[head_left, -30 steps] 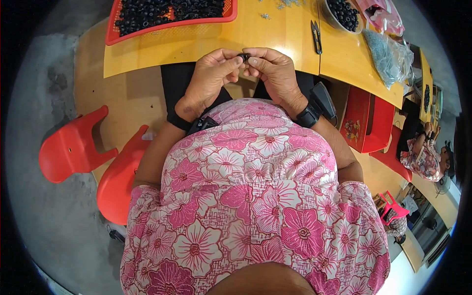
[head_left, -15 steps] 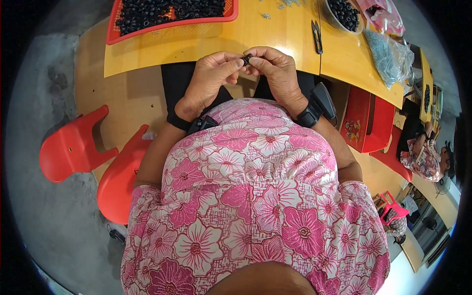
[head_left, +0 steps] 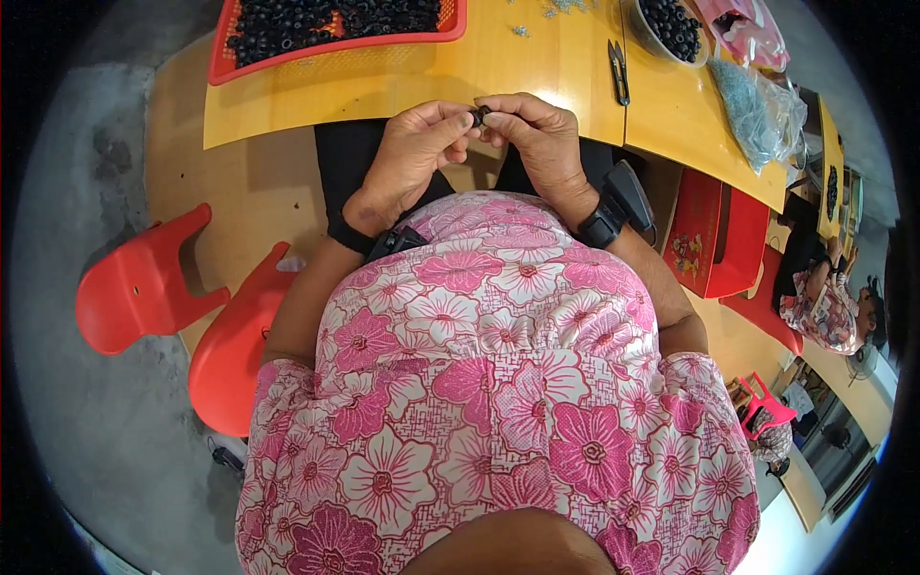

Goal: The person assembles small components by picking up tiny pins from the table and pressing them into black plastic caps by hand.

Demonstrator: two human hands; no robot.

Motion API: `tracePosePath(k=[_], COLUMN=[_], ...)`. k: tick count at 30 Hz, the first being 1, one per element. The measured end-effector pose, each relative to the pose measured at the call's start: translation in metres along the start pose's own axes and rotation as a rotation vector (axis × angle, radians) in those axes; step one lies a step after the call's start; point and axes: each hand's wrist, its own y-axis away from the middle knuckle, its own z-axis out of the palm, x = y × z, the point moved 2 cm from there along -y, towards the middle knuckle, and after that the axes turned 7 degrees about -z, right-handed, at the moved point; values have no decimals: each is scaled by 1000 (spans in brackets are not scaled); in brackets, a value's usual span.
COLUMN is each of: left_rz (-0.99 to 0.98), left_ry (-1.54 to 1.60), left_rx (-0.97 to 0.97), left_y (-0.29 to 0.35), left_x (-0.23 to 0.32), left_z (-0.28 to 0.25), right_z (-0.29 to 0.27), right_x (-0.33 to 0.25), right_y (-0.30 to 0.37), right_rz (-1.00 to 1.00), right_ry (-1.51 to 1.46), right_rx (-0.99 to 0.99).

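Bare table edge [head_left: 273, 126] runs near pinched black piece [head_left: 480, 116].

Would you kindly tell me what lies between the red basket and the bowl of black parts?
In the head view, small pale pieces and dark snips lie between them on the table.
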Motion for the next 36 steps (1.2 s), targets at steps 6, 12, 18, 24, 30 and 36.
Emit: tracePosePath(k=[6,12,18,24,30,36], left_rz=[-4,-4,-3,1,11,20], left_ry=[33,17,21,21,-20,-160], left_rx=[-14,3,0,-11,7,76], left_y=[-1,-1,-1,0,0,1], left_x=[-1,0,-1,1,3,5], left_z=[-2,-2,-6,-5,-3,1], right_z=[2,1,2,3,2,-2], right_x=[-3,-2,1,3,8,10], right_y=[1,1,0,0,-1,-2], right_rz=[-21,35,77,124,215,288], right_ry=[-16,-73,-113,-169,-263,-438], right_rx=[-7,7,11,10,41,-4])
